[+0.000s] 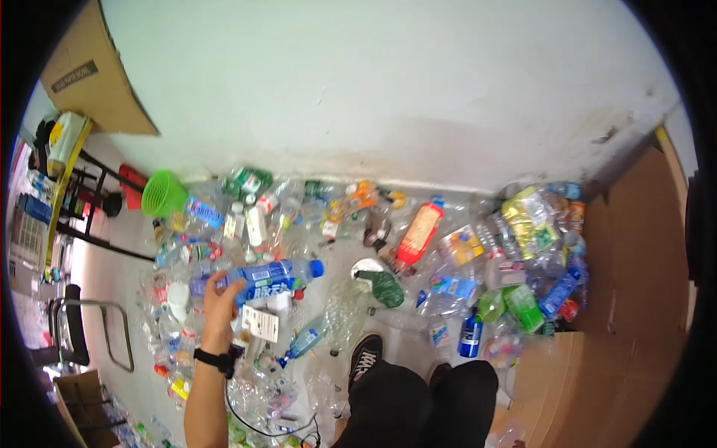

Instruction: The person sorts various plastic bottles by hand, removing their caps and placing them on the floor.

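Note:
My left hand (221, 299) is wrapped round the lower part of a blue-labelled plastic bottle (272, 270), which lies nearly level with its blue cap pointing right. A black strap with a small device circles the wrist, and a thin black cable hangs from it. Just below the bottle are a white label card (261, 324) and a clear bottle with a blue label (305, 340). Many empty bottles surround the hand on the floor. I cannot make out my right hand in the view.
A green basket (163, 195) stands at the left by the wall. Cardboard (627, 246) borders the pile on the right. A red-labelled bottle (420, 234), a flattened green bottle (384, 288) and a blue can (470, 337) lie ahead of my legs. A metal-framed chair (104, 302) is far left.

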Action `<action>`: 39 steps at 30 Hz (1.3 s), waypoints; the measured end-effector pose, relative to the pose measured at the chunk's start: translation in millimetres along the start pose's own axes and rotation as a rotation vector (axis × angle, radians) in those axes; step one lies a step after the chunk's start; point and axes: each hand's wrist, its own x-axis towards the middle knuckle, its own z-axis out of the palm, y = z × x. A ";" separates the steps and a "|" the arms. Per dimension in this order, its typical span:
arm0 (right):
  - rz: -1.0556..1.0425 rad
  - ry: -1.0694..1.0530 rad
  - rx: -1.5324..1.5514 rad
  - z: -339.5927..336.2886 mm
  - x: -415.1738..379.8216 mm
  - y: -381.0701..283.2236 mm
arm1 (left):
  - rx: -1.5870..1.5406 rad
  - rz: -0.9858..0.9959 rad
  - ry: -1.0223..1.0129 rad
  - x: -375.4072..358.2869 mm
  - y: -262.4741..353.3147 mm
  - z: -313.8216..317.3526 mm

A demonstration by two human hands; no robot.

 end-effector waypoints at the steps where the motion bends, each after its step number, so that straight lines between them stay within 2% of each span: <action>1: -0.075 0.064 0.051 -8.3 3.4 -27.8 | -0.264 -0.165 -0.135 -13.8 16.7 0.9; 3: -0.198 0.213 0.147 -34.5 -2.4 -79.8 | -0.528 -0.159 -0.190 -54.4 55.5 27.7; 5: -0.131 0.341 0.346 -55.5 -7.8 -135.9 | -0.636 -0.135 -0.455 -86.9 87.2 50.5; 7: -0.296 0.513 0.551 -71.2 -17.3 -175.5 | -0.729 -0.103 -0.606 -126.1 119.6 80.4; 8: -0.306 0.506 0.573 -87.1 -26.5 -199.1 | -0.759 -0.150 -0.616 -144.0 127.6 96.5; 10: -0.443 0.494 0.725 -100.9 -41.6 -233.0 | -0.811 -0.143 -0.809 -184.5 151.0 121.4; 14: -0.601 0.174 1.228 -134.6 -109.5 -309.4 | -0.863 -0.175 -1.128 -291.3 189.3 153.3; 16: -0.642 0.069 1.343 -164.3 -107.7 -335.1 | -0.859 -0.224 -1.211 -329.6 210.5 188.3; 18: -0.705 0.025 1.474 -175.0 -112.1 -342.3 | -0.842 -0.256 -1.296 -379.8 207.6 203.2; 21: -0.723 0.050 1.628 -166.8 -135.4 -332.3 | -0.826 -0.289 -1.437 -426.4 165.8 208.8; 22: -0.798 0.048 1.668 -163.0 -133.8 -325.9 | -0.852 -0.277 -1.444 -445.1 155.5 209.9; 23: -0.739 0.037 1.689 -181.9 -118.8 -334.8 | -0.852 -0.312 -1.417 -449.5 168.1 230.5; 26: -0.808 0.166 1.733 -178.0 -125.1 -322.1 | -0.845 -0.329 -1.435 -470.9 138.4 237.5; 28: -0.792 0.176 1.709 -169.2 -132.5 -303.9 | -0.826 -0.339 -1.410 -487.7 123.0 233.1; 30: -0.768 0.158 1.693 -175.4 -127.9 -297.7 | -0.800 -0.369 -1.460 -494.0 118.5 240.7; 33: -0.738 0.260 1.707 -179.0 -130.8 -295.3 | -0.772 -0.462 -1.517 -495.8 109.7 243.8; 35: -0.665 0.412 1.447 -177.9 -134.3 -280.9 | -0.486 -0.074 -1.512 -497.4 107.2 237.0; 36: -0.655 0.409 1.447 -173.2 -136.5 -271.8 | -0.388 0.041 -1.395 -495.1 102.8 240.0; 37: -0.596 0.556 1.195 -170.5 -136.1 -262.9 | -0.387 0.031 -1.390 -489.3 102.0 243.3; 38: -0.534 0.684 0.935 -167.9 -135.0 -254.0 | -0.340 0.218 -1.373 -482.5 102.8 246.1; 39: -0.528 0.670 0.930 -162.3 -134.6 -244.2 | -0.288 0.402 -1.347 -477.1 102.9 245.6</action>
